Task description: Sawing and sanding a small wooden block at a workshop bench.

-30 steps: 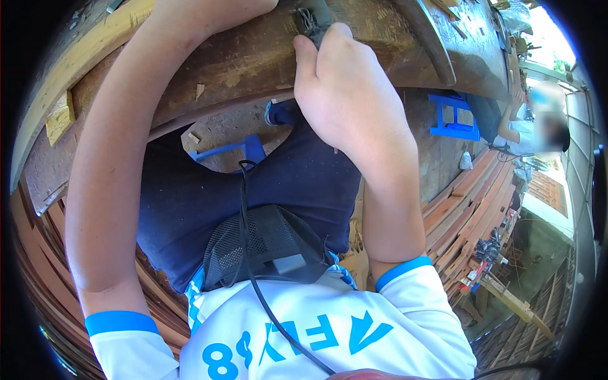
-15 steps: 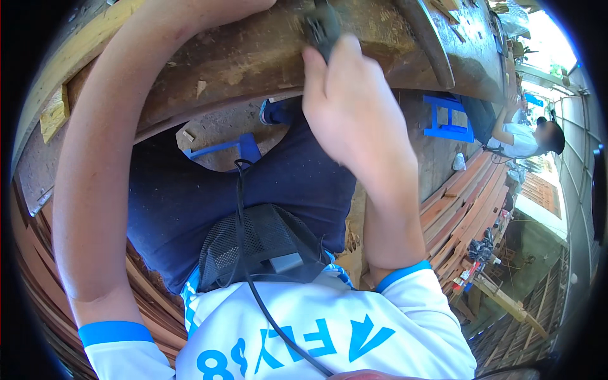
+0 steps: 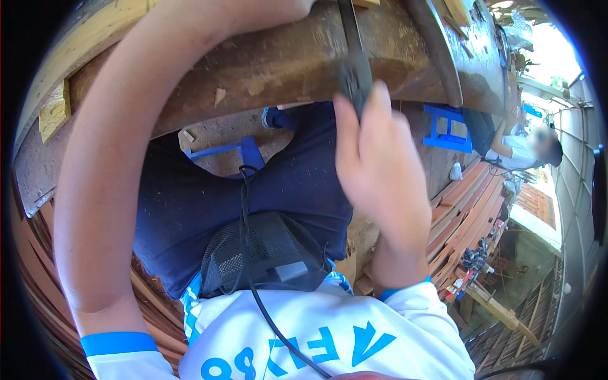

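The right hand (image 3: 384, 166) grips; the left arm (image 3: 114, 158) bends inward.

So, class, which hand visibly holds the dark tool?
Right hand: it clasps the tool. The left arm runs out at the top edge, its hold unseen.

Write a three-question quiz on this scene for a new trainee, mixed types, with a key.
1. True or false: the right hand is empty.
2. Multiple choice: what colour is the cord that runs down over the white shirt?
A. red
B. black
C. yellow
3. Open: what is the left hand, at the end of the left forearm, holding?

Key
1. False; it grips a dark tool.
2. B.
3. It cannot be told; the upper edge of the picture cuts the hand off.
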Motion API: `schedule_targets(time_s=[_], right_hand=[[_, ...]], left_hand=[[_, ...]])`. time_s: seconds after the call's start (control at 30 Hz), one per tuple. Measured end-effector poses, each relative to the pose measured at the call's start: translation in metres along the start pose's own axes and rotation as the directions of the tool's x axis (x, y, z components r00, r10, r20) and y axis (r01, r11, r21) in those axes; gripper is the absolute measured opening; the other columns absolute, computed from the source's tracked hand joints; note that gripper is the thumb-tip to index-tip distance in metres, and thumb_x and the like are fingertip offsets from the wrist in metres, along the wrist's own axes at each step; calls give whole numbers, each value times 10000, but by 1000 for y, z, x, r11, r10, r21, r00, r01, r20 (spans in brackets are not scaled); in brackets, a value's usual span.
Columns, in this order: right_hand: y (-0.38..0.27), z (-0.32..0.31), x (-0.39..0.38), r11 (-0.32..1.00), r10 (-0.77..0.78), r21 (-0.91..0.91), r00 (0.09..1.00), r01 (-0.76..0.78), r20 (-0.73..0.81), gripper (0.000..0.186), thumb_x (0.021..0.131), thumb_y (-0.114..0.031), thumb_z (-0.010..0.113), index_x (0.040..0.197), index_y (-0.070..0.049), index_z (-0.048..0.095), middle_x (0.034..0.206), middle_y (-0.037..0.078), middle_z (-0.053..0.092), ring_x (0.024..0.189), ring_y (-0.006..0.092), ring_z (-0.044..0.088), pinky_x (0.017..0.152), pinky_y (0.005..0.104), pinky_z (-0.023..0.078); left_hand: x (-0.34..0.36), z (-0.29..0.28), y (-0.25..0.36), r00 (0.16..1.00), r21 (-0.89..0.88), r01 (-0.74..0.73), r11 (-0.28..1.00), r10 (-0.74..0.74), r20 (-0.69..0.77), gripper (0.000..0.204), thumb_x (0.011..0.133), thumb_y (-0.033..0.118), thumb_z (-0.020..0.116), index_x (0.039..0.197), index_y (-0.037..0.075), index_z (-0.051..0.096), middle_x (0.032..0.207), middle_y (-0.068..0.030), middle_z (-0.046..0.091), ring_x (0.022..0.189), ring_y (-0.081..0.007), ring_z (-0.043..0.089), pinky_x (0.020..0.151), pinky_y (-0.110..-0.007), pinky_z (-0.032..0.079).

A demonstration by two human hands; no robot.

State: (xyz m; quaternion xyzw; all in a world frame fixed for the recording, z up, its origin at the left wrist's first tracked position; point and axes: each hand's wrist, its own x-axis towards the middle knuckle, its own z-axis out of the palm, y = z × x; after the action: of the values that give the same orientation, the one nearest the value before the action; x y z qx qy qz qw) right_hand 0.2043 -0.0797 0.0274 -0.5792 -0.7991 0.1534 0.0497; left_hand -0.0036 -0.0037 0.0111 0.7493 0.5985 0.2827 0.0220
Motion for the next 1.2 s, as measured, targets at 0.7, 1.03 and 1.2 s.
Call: schedule_targets(time_s=[0.7,1.03,1.2], right_hand=[[16,-19,19,1000,-26,-8,999,27,46,333,1035,-239,550,969,84,507,763,353,637,785,550,646,686,573,526],[8,-37,-12,985,137,81,972,-155,194,269,1062,-240,544,1082,28,568,766,256,631,752,478,624,666,467,484],[5,-14,39,996,-92,-23,996,92,5,264,1056,-224,539,1058,38,569,773,276,640,786,523,612,685,500,488]], left_hand=[[12,20,2,999,-34,29,999,-30,-17,234,865,165,708,831,-65,684,845,-258,675,890,-418,672,838,-483,534],[9,7,1,1000,34,-6,999,6,-19,226,853,164,710,849,-62,697,885,-261,685,896,-427,674,865,-475,531],[10,14,-1,996,17,-71,997,72,-49,227,837,161,717,870,-62,683,898,-250,678,929,-417,662,895,-465,519]])
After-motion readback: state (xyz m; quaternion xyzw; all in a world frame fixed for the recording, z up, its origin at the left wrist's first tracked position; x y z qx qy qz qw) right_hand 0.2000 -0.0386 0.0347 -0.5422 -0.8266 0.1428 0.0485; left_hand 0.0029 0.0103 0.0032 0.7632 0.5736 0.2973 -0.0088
